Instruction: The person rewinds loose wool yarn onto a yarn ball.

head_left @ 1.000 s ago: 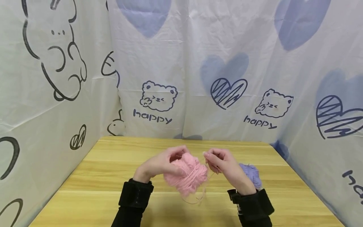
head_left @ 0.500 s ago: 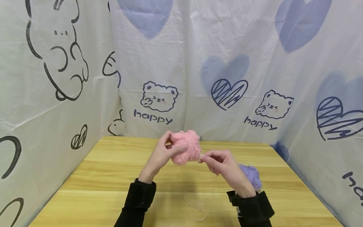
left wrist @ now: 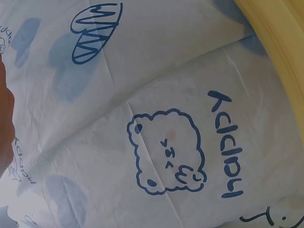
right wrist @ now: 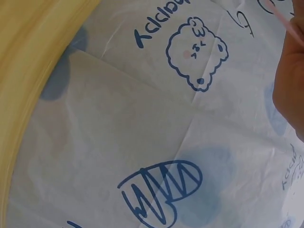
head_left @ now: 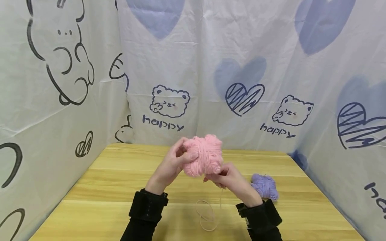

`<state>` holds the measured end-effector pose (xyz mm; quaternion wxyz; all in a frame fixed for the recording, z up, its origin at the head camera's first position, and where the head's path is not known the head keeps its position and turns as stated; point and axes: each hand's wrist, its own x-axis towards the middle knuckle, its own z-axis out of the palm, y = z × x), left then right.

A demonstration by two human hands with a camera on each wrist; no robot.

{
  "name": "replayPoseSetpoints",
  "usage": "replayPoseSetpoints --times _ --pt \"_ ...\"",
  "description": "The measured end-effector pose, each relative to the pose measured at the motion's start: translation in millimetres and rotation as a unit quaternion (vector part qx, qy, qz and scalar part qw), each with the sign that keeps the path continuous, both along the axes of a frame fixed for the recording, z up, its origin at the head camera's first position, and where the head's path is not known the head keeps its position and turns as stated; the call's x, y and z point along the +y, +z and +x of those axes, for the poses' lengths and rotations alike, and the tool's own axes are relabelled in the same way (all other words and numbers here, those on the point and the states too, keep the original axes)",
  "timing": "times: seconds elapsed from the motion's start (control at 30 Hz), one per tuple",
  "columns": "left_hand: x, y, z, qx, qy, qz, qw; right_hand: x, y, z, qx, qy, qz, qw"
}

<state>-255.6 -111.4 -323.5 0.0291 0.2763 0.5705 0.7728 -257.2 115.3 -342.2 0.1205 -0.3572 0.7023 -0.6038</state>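
A ball of pink yarn [head_left: 206, 154], wound round its middle, is held up above the table in the head view. My left hand [head_left: 169, 167] grips its left side, thumb across the front. Just under the ball's lower right, my right hand [head_left: 233, 182] pinches a strand of the yarn; its fingertips are partly hidden behind the ball. The loose tail [head_left: 208, 230] trails down to the table in a loop. Only a sliver of the left hand [left wrist: 5, 118] shows in the left wrist view. The right wrist view has a pink strand [right wrist: 284, 20] beside the right hand [right wrist: 289, 90].
A ball of purple yarn [head_left: 265, 187] lies on the wooden table [head_left: 120, 180], to the right of the right hand. White printed cloth [head_left: 169, 67] hangs behind the table and along both sides.
The left hand has lifted the pink yarn ball up and away from me, then slightly right. The right hand has shifted left, beneath the ball. More of the purple yarn shows now.
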Motion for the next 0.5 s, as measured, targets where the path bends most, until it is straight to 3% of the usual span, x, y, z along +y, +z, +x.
replayPoseSetpoints --times 0.17,0.3,0.4,0.5 --pt "-2.8 -1.7 -0.1 0.023 -0.051 -0.01 0.9984 6.6 1.9 0.9 0.004 0.011 -0.005 1.0" --pt "-4.8 -2.7 1.5 0.046 -0.119 -0.026 0.9915 13.8 6.4 3.7 -0.001 0.01 0.005 1.0" --pt "-4.7 -3.1 2.7 0.063 -0.162 -0.061 0.9829 16.7 9.5 4.5 -0.02 -0.013 0.023 0.999" --pt "-4.2 -4.1 2.6 0.067 -0.165 -0.117 0.9769 18.0 11.1 3.6 -0.037 -0.044 0.022 0.998"
